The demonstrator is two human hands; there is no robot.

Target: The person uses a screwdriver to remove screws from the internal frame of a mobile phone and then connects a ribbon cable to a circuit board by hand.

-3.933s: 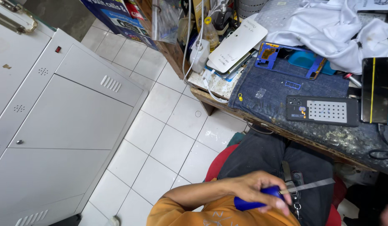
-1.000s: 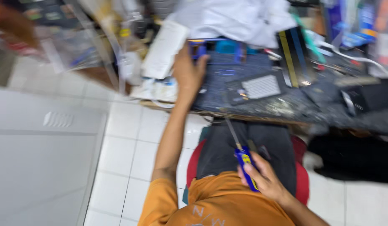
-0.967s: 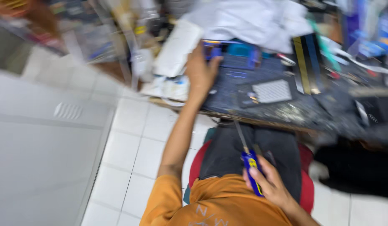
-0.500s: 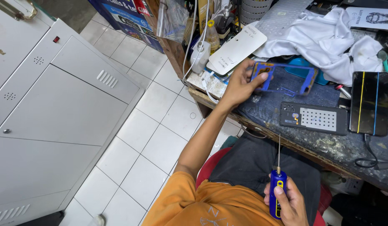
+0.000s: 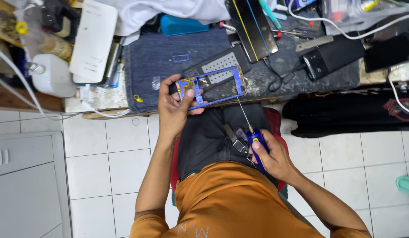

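My left hand (image 5: pixel 174 107) grips a blue phone middle frame (image 5: pixel 213 87) by its left end, holding it just over the near edge of the workbench (image 5: pixel 301 75). My right hand (image 5: pixel 271 154) is closed on a blue-handled screwdriver (image 5: pixel 253 134) above my lap. Its thin shaft points up toward the frame's lower right corner. A dark perforated tray (image 5: pixel 217 66) lies on the denim cloth (image 5: pixel 160 61) right behind the frame.
A phone with a striped screen (image 5: pixel 250 26), a black box (image 5: pixel 332 55), cables, a white cloth (image 5: pixel 169 9) and a white bottle (image 5: pixel 52 75) crowd the bench. A grey metal cabinet (image 5: pixel 23 185) stands at left on the white tiled floor. Keys (image 5: pixel 237 140) hang at my waist.
My left hand took the blue frame off the denim cloth and drew it to the bench edge. My right hand kept the screwdriver, whose tip now reaches the frame.
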